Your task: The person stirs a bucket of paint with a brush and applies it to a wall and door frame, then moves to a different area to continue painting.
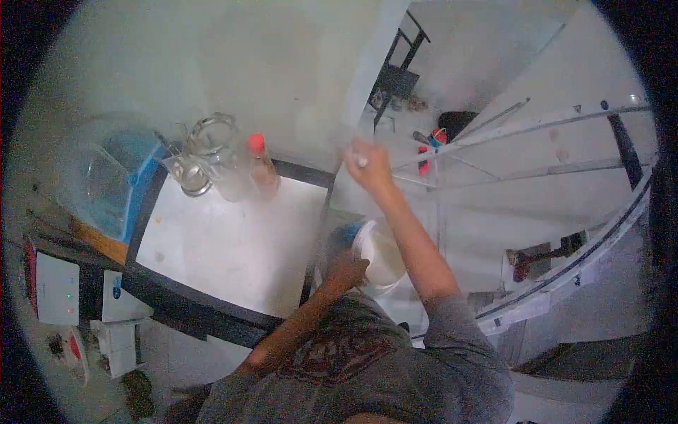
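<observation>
Two hands busy, one bucket between tabletop and frame

Your left hand (346,272) is at the rim of one white bucket (385,260), its grip pinching the edge, with one finger showing over the opening. The bucket is in front of your body, just beside the right edge of the tabletop (219,247) and below your other forearm. Your right hand (369,168) is raised beyond it, its grip pressed together around one small pale thing (361,161), too blurred for you to name.

On the tabletop, towards its far edge, you have one red-capped bottle (262,168). Left of that is a cluster of glassware (213,138); its pieces overlap, so you cannot count them surely. One blue tub (143,177) is at the tabletop's left. One metal frame (565,121) reaches across your right side.
</observation>
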{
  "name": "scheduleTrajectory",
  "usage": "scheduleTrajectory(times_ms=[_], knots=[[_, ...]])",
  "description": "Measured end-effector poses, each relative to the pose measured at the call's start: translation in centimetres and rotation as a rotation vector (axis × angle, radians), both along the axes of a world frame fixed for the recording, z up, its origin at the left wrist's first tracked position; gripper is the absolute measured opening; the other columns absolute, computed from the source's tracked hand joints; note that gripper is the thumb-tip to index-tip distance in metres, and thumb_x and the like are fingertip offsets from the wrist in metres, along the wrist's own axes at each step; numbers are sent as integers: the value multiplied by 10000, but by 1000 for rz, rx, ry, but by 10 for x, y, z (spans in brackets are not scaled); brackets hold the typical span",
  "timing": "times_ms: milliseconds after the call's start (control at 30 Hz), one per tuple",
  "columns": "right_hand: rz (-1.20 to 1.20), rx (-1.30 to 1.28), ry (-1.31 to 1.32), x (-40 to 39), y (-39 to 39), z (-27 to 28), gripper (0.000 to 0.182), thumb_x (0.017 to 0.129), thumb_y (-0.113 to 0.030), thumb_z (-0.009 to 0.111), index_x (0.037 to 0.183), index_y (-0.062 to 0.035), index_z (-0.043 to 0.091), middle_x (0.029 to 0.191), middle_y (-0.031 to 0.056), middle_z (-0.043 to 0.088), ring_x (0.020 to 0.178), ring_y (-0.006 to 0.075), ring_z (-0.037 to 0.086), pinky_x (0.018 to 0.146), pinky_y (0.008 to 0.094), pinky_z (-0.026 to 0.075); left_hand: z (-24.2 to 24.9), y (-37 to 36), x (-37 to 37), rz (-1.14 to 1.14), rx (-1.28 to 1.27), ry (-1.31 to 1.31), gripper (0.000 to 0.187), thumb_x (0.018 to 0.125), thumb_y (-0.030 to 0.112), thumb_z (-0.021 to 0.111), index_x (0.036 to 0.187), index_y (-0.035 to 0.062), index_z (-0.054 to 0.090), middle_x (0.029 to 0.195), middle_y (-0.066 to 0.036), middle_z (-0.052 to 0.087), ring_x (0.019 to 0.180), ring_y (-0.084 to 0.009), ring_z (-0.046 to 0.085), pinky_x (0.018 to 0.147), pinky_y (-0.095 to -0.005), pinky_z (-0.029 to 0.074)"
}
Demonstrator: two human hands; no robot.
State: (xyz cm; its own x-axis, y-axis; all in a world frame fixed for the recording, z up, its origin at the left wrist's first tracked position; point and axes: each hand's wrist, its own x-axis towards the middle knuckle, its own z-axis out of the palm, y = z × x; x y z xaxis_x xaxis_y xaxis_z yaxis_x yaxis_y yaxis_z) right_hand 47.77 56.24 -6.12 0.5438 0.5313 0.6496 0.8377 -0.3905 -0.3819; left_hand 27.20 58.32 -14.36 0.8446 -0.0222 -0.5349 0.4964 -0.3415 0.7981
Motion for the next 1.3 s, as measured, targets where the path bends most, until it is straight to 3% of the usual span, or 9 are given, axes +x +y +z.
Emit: scheduleTrajectory(times_ms=[100, 167, 267, 400, 633, 800, 1033, 1100, 1300], knots=[[65, 316, -280, 16, 10, 98, 166, 842, -117, 640, 717, -33, 570, 563, 126, 592, 457, 228, 566, 477, 307, 432, -45, -14, -2, 26, 243, -362, 482, 782, 368, 590, 929, -90, 629, 874, -246, 660, 831, -389, 657, 769, -497, 508], [15, 369, -179, 12, 7, 152, 231, 858, -134, 642, 669, -34, 553, 545, 98, 591, 439, 158, 560, 443, 291, 426, -40, -11, 5, 116, 2, -86, 430, 791, 282, 689, 1015, -79, 617, 918, -256, 657, 799, -323, 677, 743, -433, 538], [-32, 545, -599, 23, 9, 188, 223, 824, -178, 670, 667, -75, 550, 504, 101, 500, 412, 244, 517, 423, 341, 417, -83, -19, 3, 196, 98, -260, 445, 787, 296, 692, 1016, -78, 618, 927, -252, 658, 816, -345, 672, 764, -442, 533], [-105, 402, -736, 14, 9, 152, 272, 827, -111, 666, 607, -89, 508, 524, 91, 535, 400, 205, 530, 390, 343, 410, -36, -10, -1, 120, 88, -203, 498, 786, 370, 606, 1079, -33, 624, 977, -253, 650, 938, -410, 632, 824, -490, 494], [31, -17, -93, -10, 14, 14, 122, 800, -146, 651, 790, -57, 568, 650, 179, 609, 529, 334, 606, 482, 410, 469, -13, -1, -4, 8, 66, -132, 450, 797, 354, 613, 974, -59, 622, 843, -229, 650, 801, -371, 643, 758, -501, 497], [-64, 222, -117, 12, 36, 103, 197, 815, -198, 649, 724, -38, 578, 553, 164, 570, 486, 320, 595, 488, 404, 467, -47, -12, -6, 104, 262, -332, 447, 809, 361, 610, 970, -56, 616, 743, -188, 641, 681, -330, 648, 670, -469, 515], [83, 636, -233, 4, 33, 161, 210, 811, -116, 659, 646, -59, 541, 527, 109, 550, 447, 197, 575, 446, 339, 444, -17, -3, -3, 106, -71, -199, 439, 803, 321, 607, 1003, -70, 620, 741, -174, 651, 617, -278, 653, 635, -409, 537], [38, 378, -692, 3, 32, 135, 161, 809, -125, 665, 711, -57, 557, 554, 96, 568, 472, 225, 595, 450, 359, 458, -19, -4, -3, 71, 22, -217, 417, 800, 299, 604, 1008, -62, 626, 748, -171, 653, 621, -266, 657, 634, -403, 540], [-11, -107, -272, -1, 38, 17, 169, 794, -162, 669, 878, -51, 573, 645, 158, 606, 625, 337, 624, 520, 423, 494, 8, -1, -10, 119, -114, -156, 488, 808, 369, 664, 1009, -73, 607, 852, -234, 664, 748, -336, 673, 714, -445, 529]])
